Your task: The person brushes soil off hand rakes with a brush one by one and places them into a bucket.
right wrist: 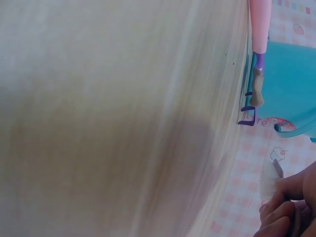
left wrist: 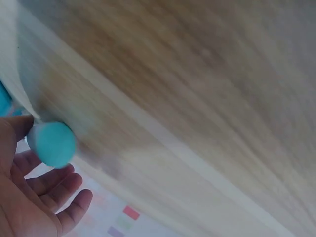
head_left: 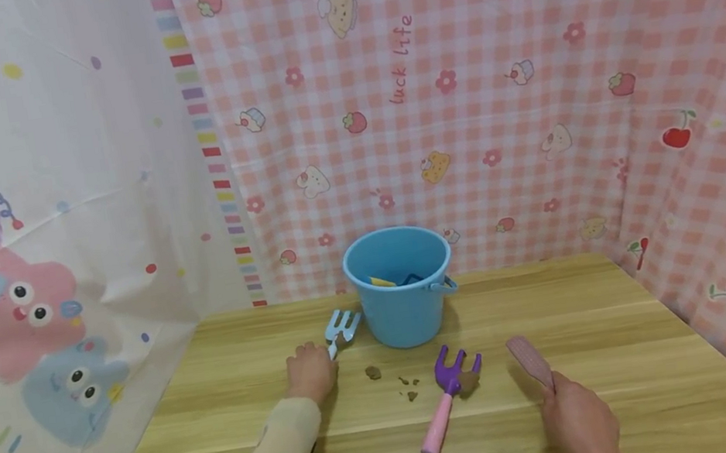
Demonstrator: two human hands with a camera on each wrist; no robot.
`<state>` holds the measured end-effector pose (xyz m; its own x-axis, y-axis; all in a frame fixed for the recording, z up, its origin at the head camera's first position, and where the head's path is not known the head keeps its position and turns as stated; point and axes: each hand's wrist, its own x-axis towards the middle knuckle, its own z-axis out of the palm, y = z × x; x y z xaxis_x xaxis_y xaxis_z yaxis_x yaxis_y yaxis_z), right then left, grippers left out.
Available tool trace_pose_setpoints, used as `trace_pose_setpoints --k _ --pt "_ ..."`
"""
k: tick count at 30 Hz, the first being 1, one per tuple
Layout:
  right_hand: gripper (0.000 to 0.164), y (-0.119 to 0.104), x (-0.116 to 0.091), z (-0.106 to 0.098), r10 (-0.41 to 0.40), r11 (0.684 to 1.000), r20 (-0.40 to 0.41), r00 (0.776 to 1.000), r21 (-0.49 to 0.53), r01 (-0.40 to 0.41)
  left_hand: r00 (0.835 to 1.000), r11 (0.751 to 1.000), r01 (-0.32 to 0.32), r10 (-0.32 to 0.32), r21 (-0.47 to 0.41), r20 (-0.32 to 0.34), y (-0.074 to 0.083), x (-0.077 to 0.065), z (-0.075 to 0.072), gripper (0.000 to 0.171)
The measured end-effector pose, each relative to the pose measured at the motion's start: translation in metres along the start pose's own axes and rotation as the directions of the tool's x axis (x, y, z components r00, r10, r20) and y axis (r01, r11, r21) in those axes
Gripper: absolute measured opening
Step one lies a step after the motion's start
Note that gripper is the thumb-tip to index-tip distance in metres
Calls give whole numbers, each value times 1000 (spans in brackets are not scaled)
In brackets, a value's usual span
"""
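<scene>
My left hand (head_left: pixel 311 374) holds a light blue toy garden fork (head_left: pixel 343 326) low over the table, left of the blue bucket (head_left: pixel 404 313). In the left wrist view, the round teal handle end (left wrist: pixel 55 144) sits between thumb and fingers. My right hand (head_left: pixel 580 417) grips a small pink brush (head_left: pixel 529 360), its flat head pointing up and left. Between the hands lies a purple toy garden fork with a pink handle (head_left: pixel 438 426). A brown lump (head_left: pixel 468 381) is at its tines. Brown crumbs (head_left: pixel 413 396) and a larger brown bit (head_left: pixel 373 373) lie before the bucket.
Inside the bucket are a yellow piece (head_left: pixel 382 282) and a dark blue piece. Its handle hangs down on the right. The wooden table (head_left: pixel 666 369) ends at a pink checked cloth (head_left: pixel 461 126) behind and a white patterned cloth (head_left: pixel 118 239) on the left.
</scene>
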<state>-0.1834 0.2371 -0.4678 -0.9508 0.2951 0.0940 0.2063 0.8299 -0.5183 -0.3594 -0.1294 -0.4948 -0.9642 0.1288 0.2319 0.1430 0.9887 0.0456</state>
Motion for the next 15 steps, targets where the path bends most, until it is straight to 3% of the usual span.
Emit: trace_pose_setpoints --k 9,15 --pt "40 -1 2 3 -22 1000 -4 1000 4 22 1000 999 16 -17 30 23 -4 -3 -6 16" --pt "40 -3 6 5 -30 1000 4 1000 5 30 1000 1000 5 -5 30 17 -10 -7 -12 17"
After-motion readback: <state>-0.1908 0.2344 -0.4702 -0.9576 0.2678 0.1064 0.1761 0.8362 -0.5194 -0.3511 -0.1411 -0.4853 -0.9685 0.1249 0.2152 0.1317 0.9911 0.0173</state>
